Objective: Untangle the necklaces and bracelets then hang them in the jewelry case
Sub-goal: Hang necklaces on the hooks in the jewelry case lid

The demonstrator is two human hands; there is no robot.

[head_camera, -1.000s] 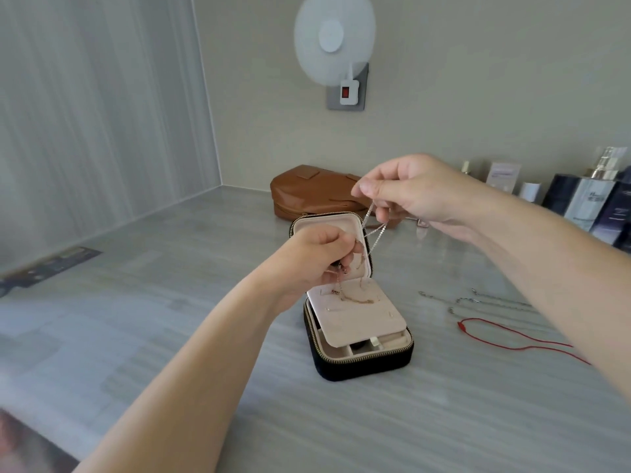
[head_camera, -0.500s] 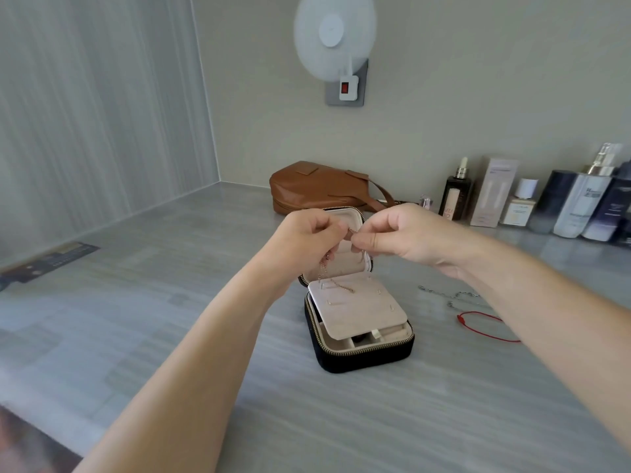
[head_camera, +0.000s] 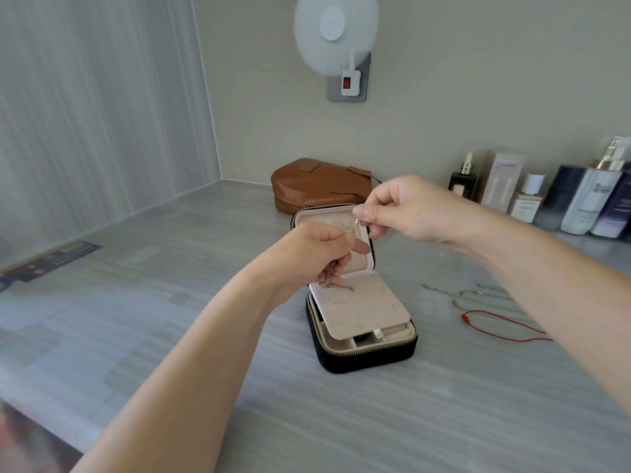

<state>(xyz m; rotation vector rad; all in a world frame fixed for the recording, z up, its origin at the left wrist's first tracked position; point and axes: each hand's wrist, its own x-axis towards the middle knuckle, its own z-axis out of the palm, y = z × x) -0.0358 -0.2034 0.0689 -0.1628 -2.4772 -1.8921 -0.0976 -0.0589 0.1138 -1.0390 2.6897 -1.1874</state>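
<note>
A small black jewelry case (head_camera: 372,353) stands open on the grey counter, its beige lid upright and a beige inner flap lying over the tray. Above the case, my left hand (head_camera: 316,257) grips a bunch of thin rose-gold chain (head_camera: 329,279), which hangs from my fist onto the flap. My right hand (head_camera: 406,208) pinches one end of the same chain (head_camera: 355,227) just in front of the lid. The two hands are a few centimetres apart with a short stretch of chain between them.
Silver chains (head_camera: 457,293) and a red cord (head_camera: 502,324) lie on the counter right of the case. A brown leather bag (head_camera: 317,182) sits behind it. Several cosmetic bottles and boxes (head_camera: 546,196) line the back wall at right. A fan (head_camera: 336,32) hangs on the wall.
My right hand came down from high above the case to meet my left hand, then drew slightly up and to the right with the chain end. My left hand stayed over the case.
</note>
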